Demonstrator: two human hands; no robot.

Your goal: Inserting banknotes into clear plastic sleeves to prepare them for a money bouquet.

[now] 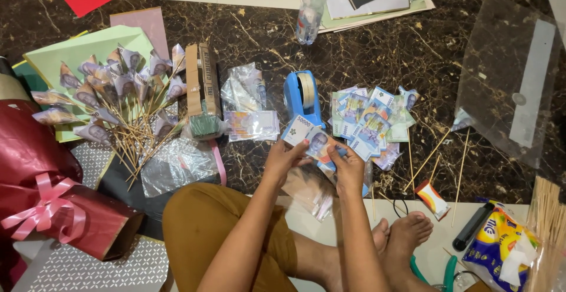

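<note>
at nine o'clock a dark red wrapped bundle (35, 168) with a pink ribbon bow (44, 209) lies on the floor (413, 50). just right of it, toward ten o'clock, a fan of folded banknotes on thin wooden sticks (121, 100) rests over a pale green paper sheet (88, 47), with a cardboard box (201, 79) beside it. a clear plastic packet of notes (250, 106) sits left of centre, and a blue tape dispenser (303, 97) stands just above centre. at twelve o'clock a plastic water bottle (311, 6) lies tilted.

at the centre the left hand (283, 159) and the right hand (348, 165) are close together, fingers curled, both pinching one blue banknote (315, 141) between thumbs and fingertips; a second note edge shows at its upper left.

just right of the hands, toward two o'clock, a loose pile of banknotes (371, 121) spreads on the floor. bare sticks (433, 156) lie at four o'clock near a small orange box (433, 199). a clear plastic sheet (510, 74) fills three o'clock; a black marker (474, 226) and a tissue pack (501, 242) lie at five o'clock.
</note>
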